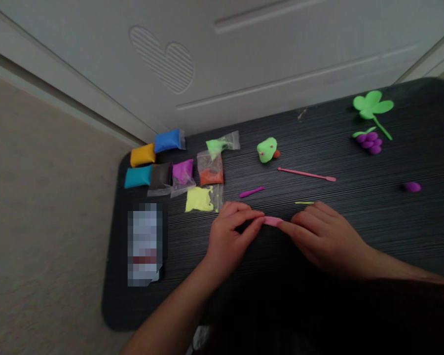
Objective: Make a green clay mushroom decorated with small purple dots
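Looking short, slim and pale, a pink strip (273, 221) is seen between both hands at the table (192, 246), its left end pinched in the left hand (229, 234)'s grip. Its right end is touched by the right hand (323, 236)'s index finger; that grip's closure can't be told. The dark, finely grooved table is backed by a white panel (266, 59). A yellow strand (303, 202) is partly blocked by the right hand.
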A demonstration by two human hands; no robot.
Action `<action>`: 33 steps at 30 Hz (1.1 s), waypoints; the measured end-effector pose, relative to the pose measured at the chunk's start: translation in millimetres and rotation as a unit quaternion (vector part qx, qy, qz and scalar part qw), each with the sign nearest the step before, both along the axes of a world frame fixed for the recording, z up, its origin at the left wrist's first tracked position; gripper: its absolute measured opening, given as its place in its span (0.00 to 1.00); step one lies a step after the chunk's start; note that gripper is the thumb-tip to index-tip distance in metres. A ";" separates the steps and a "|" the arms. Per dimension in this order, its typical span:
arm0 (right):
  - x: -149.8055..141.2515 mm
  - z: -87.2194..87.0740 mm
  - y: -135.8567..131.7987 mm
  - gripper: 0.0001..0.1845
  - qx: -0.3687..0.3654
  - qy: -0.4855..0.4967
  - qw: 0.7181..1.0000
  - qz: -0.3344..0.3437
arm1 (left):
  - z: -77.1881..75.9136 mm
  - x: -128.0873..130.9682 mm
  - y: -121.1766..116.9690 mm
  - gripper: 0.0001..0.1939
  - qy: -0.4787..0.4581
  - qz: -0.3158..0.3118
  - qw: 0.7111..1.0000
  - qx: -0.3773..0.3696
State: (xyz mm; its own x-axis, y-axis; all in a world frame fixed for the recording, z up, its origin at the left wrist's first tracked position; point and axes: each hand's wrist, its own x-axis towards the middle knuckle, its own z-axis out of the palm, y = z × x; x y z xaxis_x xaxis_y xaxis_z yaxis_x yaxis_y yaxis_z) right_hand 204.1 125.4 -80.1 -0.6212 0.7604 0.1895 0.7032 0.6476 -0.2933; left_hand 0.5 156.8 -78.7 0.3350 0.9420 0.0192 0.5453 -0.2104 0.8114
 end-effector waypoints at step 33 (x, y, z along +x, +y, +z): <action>15.8 4.3 19.6 0.10 -0.084 0.120 0.972 -0.181 | 2.6 -7.9 7.5 0.06 -0.510 0.072 0.742 -0.430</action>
State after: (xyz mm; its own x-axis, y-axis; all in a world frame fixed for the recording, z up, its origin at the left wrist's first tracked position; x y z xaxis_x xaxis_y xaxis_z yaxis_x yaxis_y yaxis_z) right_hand 219.9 145.0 -75.8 -0.2600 0.9540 0.1494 0.7743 0.2984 -0.5580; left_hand -7.4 164.3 -76.1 0.4536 0.7776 -0.4355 -0.4769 0.6246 0.6184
